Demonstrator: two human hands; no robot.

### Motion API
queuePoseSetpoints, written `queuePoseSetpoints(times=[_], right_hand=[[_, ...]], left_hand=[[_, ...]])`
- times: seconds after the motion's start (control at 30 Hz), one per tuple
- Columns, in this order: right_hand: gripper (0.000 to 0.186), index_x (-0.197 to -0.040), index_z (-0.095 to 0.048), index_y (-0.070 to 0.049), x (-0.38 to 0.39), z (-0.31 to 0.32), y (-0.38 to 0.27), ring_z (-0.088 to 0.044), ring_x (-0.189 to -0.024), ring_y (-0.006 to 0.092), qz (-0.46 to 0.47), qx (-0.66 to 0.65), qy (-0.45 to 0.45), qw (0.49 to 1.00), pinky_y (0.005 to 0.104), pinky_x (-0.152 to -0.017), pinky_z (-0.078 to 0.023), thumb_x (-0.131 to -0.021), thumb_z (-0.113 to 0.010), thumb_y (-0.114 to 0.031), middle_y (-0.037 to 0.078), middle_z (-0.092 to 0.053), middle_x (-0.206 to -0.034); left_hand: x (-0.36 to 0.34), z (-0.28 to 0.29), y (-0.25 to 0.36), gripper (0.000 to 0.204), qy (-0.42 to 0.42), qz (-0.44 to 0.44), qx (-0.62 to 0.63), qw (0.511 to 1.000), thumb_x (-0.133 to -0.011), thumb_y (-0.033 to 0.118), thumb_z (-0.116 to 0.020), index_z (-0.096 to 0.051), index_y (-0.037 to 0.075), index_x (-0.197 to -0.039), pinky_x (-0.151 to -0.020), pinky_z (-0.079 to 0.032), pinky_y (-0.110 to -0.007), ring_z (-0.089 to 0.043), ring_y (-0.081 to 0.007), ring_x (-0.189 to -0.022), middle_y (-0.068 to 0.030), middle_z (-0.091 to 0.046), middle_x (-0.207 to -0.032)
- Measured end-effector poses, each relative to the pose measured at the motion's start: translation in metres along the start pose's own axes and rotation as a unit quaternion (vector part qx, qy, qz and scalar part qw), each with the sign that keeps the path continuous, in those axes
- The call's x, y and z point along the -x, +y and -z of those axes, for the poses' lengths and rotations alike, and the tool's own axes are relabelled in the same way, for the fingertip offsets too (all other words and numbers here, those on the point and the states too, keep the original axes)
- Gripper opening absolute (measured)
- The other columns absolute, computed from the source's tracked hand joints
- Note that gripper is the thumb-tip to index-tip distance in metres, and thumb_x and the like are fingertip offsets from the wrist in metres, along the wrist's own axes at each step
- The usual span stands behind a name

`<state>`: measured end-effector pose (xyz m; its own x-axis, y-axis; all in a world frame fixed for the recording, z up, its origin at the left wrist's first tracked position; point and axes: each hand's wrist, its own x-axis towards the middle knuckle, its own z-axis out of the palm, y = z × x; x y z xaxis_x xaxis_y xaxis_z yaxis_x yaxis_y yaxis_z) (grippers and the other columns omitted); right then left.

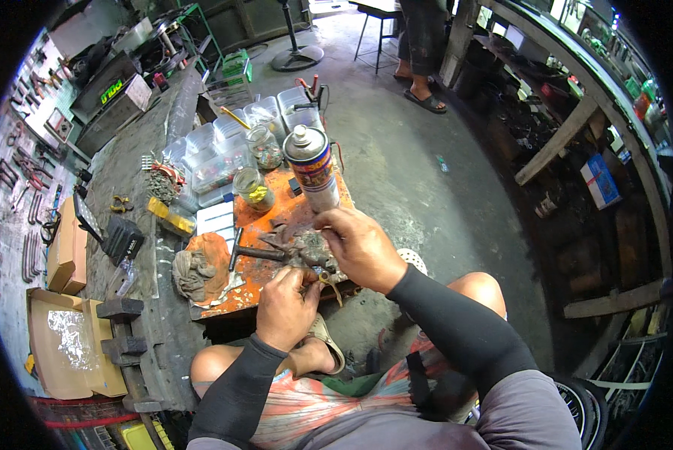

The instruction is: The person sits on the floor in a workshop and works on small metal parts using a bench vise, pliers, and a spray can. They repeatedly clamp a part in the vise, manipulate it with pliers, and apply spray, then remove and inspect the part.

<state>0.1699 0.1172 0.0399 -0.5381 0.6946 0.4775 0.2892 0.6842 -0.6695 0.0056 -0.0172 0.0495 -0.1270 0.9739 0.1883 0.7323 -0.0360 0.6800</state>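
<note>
My left hand is closed at the near edge of the orange worktop, pinching a small brass-coloured metal part. Just right of it and higher, my right hand has its fingers curled together; whatever they hold is hidden. Directly behind those fingers stands an upright spray can with a white nozzle. A hammer-like tool with a dark bar lies left of my hands. Beside it sits a crumpled brown rag. Greyish scraps lie in front of the can.
Two glass jars and several clear plastic bins stand at the back left. A grey bench runs along the left, with open cardboard beside it. Another person's sandalled foot is farther off; wooden shelving lines the right.
</note>
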Motion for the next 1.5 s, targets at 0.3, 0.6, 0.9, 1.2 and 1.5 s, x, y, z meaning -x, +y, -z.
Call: queuePoseSetpoints(times=[0.3, 0.6, 0.9, 1.2, 1.5], right_hand=[[0.025, -0.113, -0.059, -0.011, 0.031, 0.018, -0.029, -0.050, -0.073, 0.0085, -0.451, -0.599, -0.175, 0.638, 0.0270, -0.058, -0.042, -0.119, -0.054, -0.035, -0.003, -0.052, -0.084], [0.039, -0.102, -0.059, -0.011, 0.038, 0.041, -0.034, -0.036, -0.061, 0.0076, -0.421, -0.636, -0.287, 0.580, 0.0250, -0.055, -0.034, -0.117, -0.054, -0.046, -0.006, -0.043, -0.075], [0.042, -0.099, -0.058, -0.011, 0.044, 0.040, -0.045, -0.034, -0.057, 0.0071, -0.429, -0.592, -0.262, 0.630, 0.0253, -0.052, -0.032, -0.116, -0.055, -0.049, -0.007, -0.039, -0.072], [0.031, -0.105, -0.057, -0.006, 0.013, 0.003, -0.045, -0.057, -0.071, 0.0226, -0.267, -0.327, -0.085, 0.902, 0.0377, -0.066, -0.050, -0.114, -0.062, -0.035, 0.006, -0.058, -0.085], [0.118, -0.170, -0.023, 0.002, -0.080, -0.004, 0.009, -0.049, -0.148, 0.0502, 0.041, 0.058, 0.151, 0.986, 0.0543, -0.121, -0.046, -0.079, -0.095, -0.016, 0.033, -0.043, -0.161]], left_hand=[[-0.004, 0.014, -0.002, 0.026, -0.046, 0.048, 0.139, 0.988, -0.102, 0.019, -0.078, -0.071, -0.002, -0.117, -0.079, -0.059, -0.041, -0.077, -0.0345, -0.090, -0.0210, -0.075, -0.102], [-0.009, 0.031, -0.026, 0.034, -0.133, -0.091, 0.144, 0.976, -0.109, 0.034, -0.069, -0.078, 0.001, -0.109, -0.075, -0.058, -0.045, -0.074, -0.0404, -0.087, -0.0197, -0.077, -0.095], [-0.008, 0.035, -0.022, 0.031, -0.098, -0.145, 0.105, 0.979, -0.109, 0.032, -0.070, -0.078, 0.002, -0.104, -0.070, -0.058, -0.047, -0.074, -0.0400, -0.083, -0.0191, -0.076, -0.092], [-0.005, 0.016, -0.016, 0.044, -0.023, 0.069, 0.185, 0.980, -0.115, 0.035, -0.060, -0.072, -0.004, -0.099, -0.066, -0.050, -0.042, -0.059, -0.0245, -0.066, -0.0193, -0.068, -0.076], [-0.009, -0.001, -0.054, 0.025, 0.043, 0.119, 0.173, 0.977, -0.111, 0.010, -0.060, -0.068, -0.009, -0.126, -0.091, -0.055, -0.035, -0.071, -0.0189, -0.098, -0.0146, -0.077, -0.106]])
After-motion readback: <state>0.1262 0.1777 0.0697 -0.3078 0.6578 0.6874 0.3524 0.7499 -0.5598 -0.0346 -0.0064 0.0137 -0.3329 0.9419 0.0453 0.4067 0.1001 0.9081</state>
